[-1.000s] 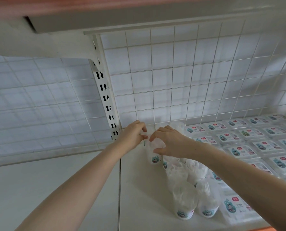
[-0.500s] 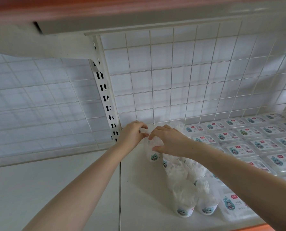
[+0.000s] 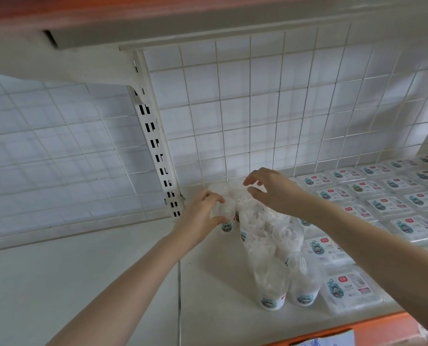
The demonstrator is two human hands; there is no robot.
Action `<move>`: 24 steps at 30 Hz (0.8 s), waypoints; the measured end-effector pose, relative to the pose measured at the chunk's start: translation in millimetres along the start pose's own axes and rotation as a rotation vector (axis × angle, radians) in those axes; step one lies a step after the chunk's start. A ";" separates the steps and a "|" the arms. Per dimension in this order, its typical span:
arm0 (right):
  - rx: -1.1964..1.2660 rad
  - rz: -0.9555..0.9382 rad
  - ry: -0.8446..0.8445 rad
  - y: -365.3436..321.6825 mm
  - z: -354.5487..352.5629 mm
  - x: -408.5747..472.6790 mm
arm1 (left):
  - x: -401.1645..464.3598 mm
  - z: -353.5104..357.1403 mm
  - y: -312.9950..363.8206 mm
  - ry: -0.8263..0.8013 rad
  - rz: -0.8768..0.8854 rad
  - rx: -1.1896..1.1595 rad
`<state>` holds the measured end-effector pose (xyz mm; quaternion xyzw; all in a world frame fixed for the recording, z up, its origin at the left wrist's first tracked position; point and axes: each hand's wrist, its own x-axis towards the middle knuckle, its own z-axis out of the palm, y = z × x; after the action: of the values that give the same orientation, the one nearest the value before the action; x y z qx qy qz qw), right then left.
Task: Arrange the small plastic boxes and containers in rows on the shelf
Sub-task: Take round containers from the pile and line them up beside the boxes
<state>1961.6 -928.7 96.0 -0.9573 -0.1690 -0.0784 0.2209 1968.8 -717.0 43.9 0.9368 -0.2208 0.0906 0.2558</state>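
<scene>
Shelf (image 3: 108, 283) of pale white board carries the goods, with a wire grid panel (image 3: 258, 108) behind and a slotted upright post (image 3: 158, 151) at the seam. Left hand (image 3: 200, 216) grips the rearmost clear plastic cup (image 3: 226, 218), fingers and thumb curled round its side, near the foot of the post. Right hand (image 3: 273, 191) hovers just above the tops of the back cups, fingers spread and loosely bent, holding nothing. More clear cups (image 3: 270, 278), each with a small round label near the base, stand in a tight double row running from the back toward the front edge. To their right, flat clear boxes (image 3: 387, 203) with printed labels lie in neat rows across the shelf. An orange strip (image 3: 358, 328) lines the shelf's front edge.
</scene>
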 end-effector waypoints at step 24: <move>-0.054 0.031 -0.051 -1.5 10.4 -24.3 | 8.7 -16.0 -4.2 0.030 -0.178 -0.281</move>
<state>1939.3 -929.7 81.9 -0.9671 -0.1576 -0.0549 0.1918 1977.5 -708.6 58.2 0.9062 -0.1437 0.0499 0.3945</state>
